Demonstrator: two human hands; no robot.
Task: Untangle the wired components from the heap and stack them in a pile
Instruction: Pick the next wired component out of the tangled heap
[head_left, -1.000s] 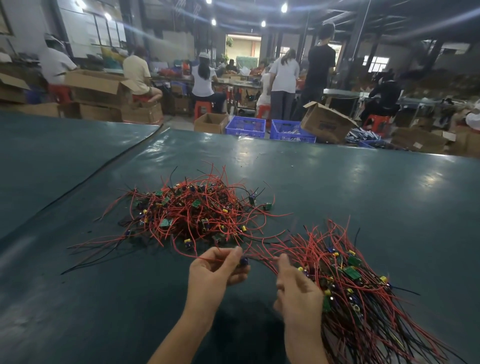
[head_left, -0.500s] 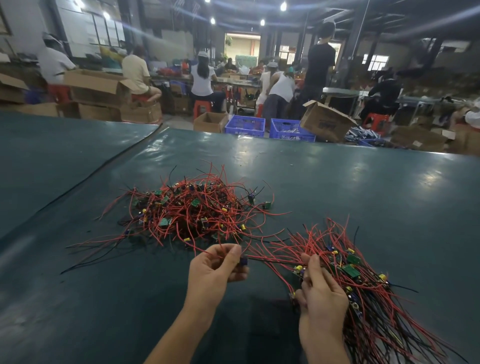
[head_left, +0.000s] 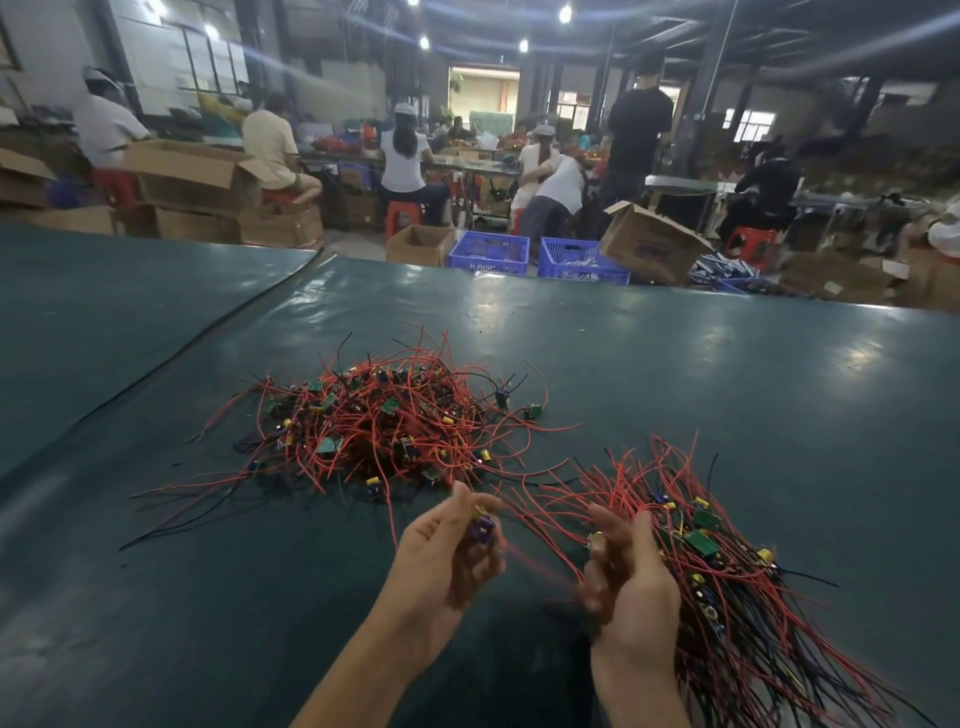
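Pinching a blue component (head_left: 482, 530) in the left hand (head_left: 441, 571) fingers (head_left: 457, 512) just before the heap (head_left: 384, 426) on the table (head_left: 727, 389), curling blurred right hand (head_left: 636, 587) fingers against wires of the pile (head_left: 727, 577), grip there impossible to tell.

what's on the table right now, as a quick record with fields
surface: dark green table cover
heap: tangled heap of red and black wired components, beyond the hands, to the left
pile: aligned pile of wired components, on the right
left hand: pinches a small blue wired component between heap and pile
right hand: fingers curled at the pile's left edge; grip blurred
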